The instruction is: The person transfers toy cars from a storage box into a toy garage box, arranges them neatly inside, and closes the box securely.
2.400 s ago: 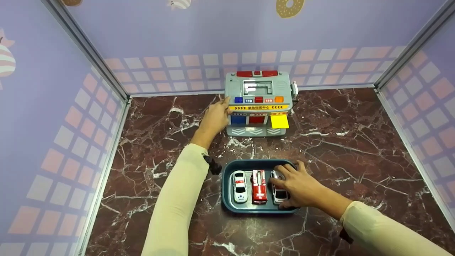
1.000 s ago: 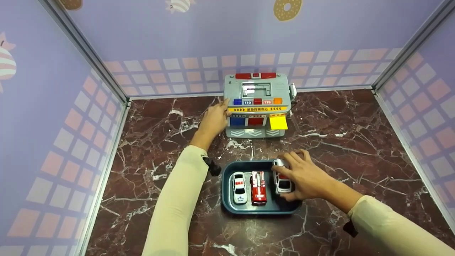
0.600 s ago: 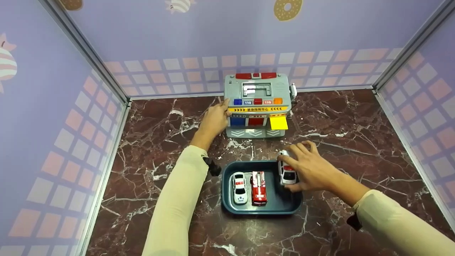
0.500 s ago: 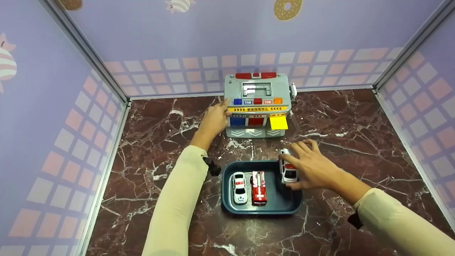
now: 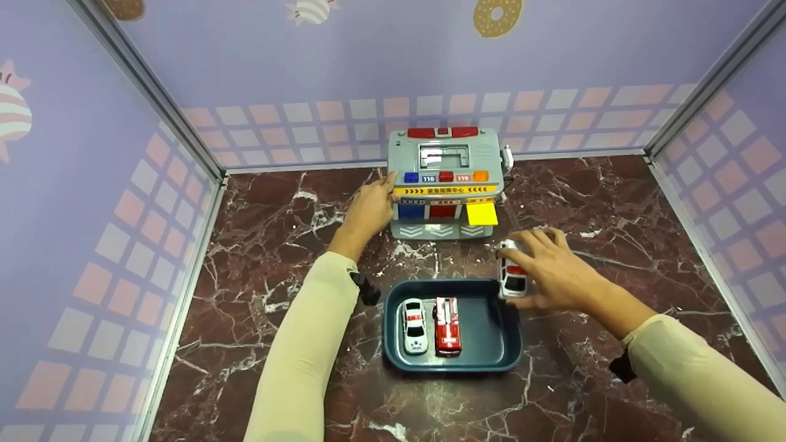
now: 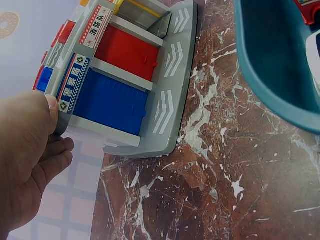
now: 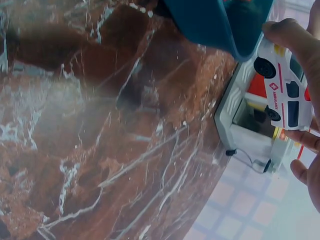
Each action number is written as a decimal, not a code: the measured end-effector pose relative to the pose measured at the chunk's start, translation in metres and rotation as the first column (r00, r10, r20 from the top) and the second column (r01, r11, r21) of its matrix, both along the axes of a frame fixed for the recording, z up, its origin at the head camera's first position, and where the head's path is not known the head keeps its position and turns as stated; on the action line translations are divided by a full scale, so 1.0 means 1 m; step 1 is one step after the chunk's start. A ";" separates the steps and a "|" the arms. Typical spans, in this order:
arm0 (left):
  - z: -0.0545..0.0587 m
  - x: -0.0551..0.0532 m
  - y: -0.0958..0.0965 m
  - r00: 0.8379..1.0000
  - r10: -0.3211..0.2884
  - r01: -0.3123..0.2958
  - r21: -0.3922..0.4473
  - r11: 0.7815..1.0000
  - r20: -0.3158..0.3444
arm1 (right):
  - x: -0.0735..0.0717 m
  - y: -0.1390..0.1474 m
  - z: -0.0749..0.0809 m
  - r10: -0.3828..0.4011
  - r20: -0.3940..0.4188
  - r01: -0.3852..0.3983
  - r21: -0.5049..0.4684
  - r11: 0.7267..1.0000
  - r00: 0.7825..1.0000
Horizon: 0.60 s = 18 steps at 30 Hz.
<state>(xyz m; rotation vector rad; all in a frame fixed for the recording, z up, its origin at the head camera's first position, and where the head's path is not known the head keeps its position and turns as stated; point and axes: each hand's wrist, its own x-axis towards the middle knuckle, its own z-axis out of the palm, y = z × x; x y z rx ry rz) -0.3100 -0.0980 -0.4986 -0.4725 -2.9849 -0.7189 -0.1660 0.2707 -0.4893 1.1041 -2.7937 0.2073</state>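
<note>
My right hand (image 5: 556, 276) grips a white toy ambulance (image 5: 512, 283) with a red patch, thumb at one end and fingers at the other. The car hangs over the back right corner of the blue tray (image 5: 451, 369). "AMBULANCE" and a red cross show on its side in the right wrist view. At the far side stands a grey toy rescue station (image 5: 399, 147); its left front roof corner is held by my left hand (image 5: 368, 212). The station's yellow door (image 5: 482, 213) is raised, while the blue door (image 6: 110, 102) and red door (image 6: 127, 52) are down.
Inside the tray, a white toy police car (image 5: 415, 339) and a red toy fire truck (image 5: 447, 341) lie side by side at the left and middle. Purple patterned walls enclose the marbled tabletop (image 5: 276, 307). A small handset with a cord (image 5: 506, 158) hangs on the station's right side.
My right hand has lifted the ambulance out of the tray's right side and carried it away from me, slightly rightward, toward the station. The left hand stays at the station's corner.
</note>
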 end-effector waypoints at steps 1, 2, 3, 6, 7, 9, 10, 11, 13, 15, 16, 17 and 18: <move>0.000 0.000 0.000 1.000 -0.002 0.002 -0.003 1.000 0.003 | -0.002 0.002 0.000 -0.008 0.004 0.008 -0.001 1.000 1.000; 0.000 -0.001 0.000 1.000 -0.005 0.005 -0.007 1.000 0.005 | -0.003 0.003 0.001 -0.016 0.007 0.016 -0.003 1.000 1.000; 0.000 -0.001 -0.001 1.000 -0.009 0.009 -0.011 1.000 0.007 | -0.005 0.005 0.001 -0.024 0.009 0.024 -0.003 1.000 1.000; -0.001 -0.002 -0.003 1.000 -0.024 0.024 -0.016 1.000 0.006 | -0.010 0.011 0.000 -0.053 0.019 0.053 -0.014 0.998 0.998; -0.002 -0.003 -0.004 1.000 -0.029 0.029 -0.017 0.999 0.005 | -0.011 0.013 -0.001 -0.065 0.024 0.066 -0.018 0.998 0.998; -0.003 -0.003 -0.006 0.999 -0.036 0.036 -0.013 0.999 0.005 | -0.015 0.016 -0.002 -0.087 0.037 0.088 -0.026 0.996 0.996; -0.003 -0.004 -0.008 0.999 -0.042 0.042 -0.011 0.999 0.003 | -0.016 0.018 -0.003 -0.098 0.044 0.099 -0.030 0.995 0.994; -0.004 -0.004 -0.009 0.999 -0.048 0.048 -0.009 0.999 0.002 | -0.018 0.020 -0.004 -0.108 0.053 0.110 -0.032 0.993 0.993; -0.004 -0.005 -0.012 0.998 -0.061 0.061 0.002 0.998 -0.003 | -0.021 0.022 -0.007 -0.126 0.070 0.129 -0.040 0.991 0.990; -0.004 -0.006 -0.015 0.997 -0.077 0.077 0.014 0.997 -0.007 | -0.024 0.025 -0.008 -0.138 0.087 0.143 -0.050 0.988 0.987; -0.004 -0.007 -0.015 0.996 -0.084 0.084 0.021 0.996 -0.010 | -0.025 0.026 -0.009 -0.143 0.095 0.149 -0.055 0.987 0.985; -0.004 -0.007 -0.016 0.996 -0.090 0.090 0.027 0.996 -0.011 | -0.026 0.026 -0.010 -0.149 0.101 0.155 -0.059 0.986 0.984; -0.004 -0.008 -0.017 0.995 -0.094 0.095 0.032 0.995 -0.011 | -0.028 0.027 -0.011 -0.154 0.106 0.161 -0.062 0.985 0.982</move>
